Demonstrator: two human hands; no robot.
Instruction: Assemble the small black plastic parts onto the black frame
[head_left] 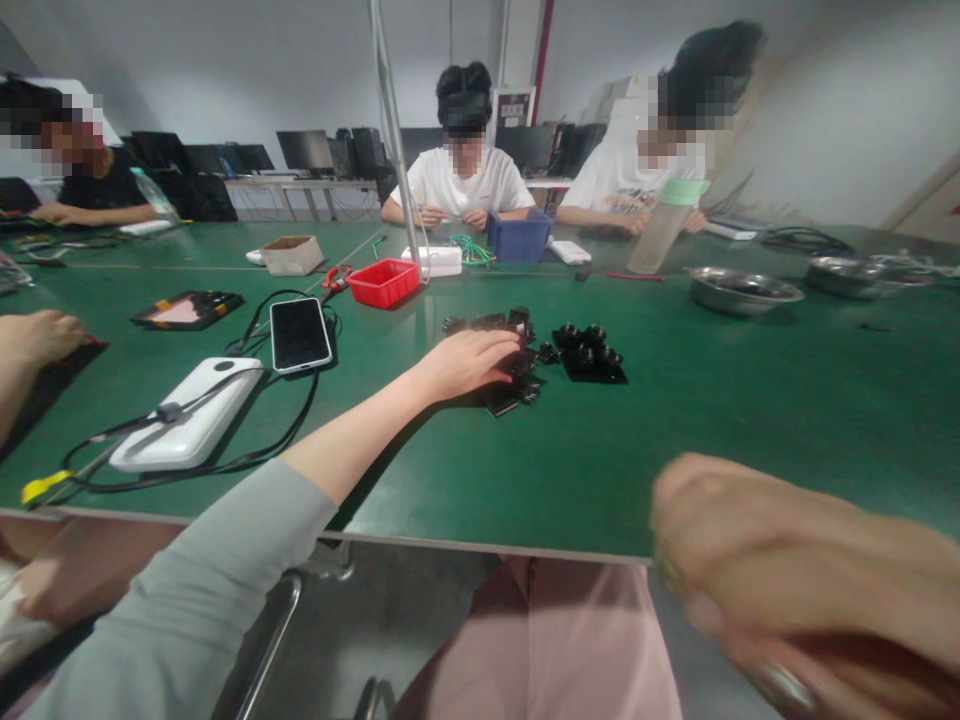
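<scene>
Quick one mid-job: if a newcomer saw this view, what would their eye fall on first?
Probably the right hand, large and blurred at the lower right. Next, the left hand over small black parts near the middle of the green table, with another black cluster just to their right. Beyond them and to the left, the bright red bin stands out.

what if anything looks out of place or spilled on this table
Nothing looks spilled. The black cable trails loosely over and around the white power bank, and the black parts by the left hand lie jumbled.
</scene>
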